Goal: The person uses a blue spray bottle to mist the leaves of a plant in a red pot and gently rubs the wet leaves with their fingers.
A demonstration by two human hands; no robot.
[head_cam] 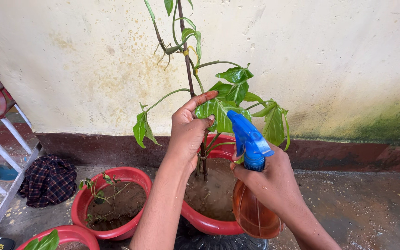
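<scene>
My right hand point(274, 178) grips an orange spray bottle point(254, 215) with a blue trigger head point(248, 139), the nozzle aimed at the plant. My left hand point(188, 129) reaches forward with its fingers under a large green leaf point(218, 113) of a climbing plant. The plant's thin stem point(188, 65) rises from the soil of a red pot point(204, 222) that stands between my arms, close to the wall.
A second red pot point(86, 203) with a small seedling stands to the left, a third red pot point(68, 234) at the bottom left. A checked cloth point(47, 180) lies by a white metal frame point(5, 194). The stained wall point(329, 60) is right behind.
</scene>
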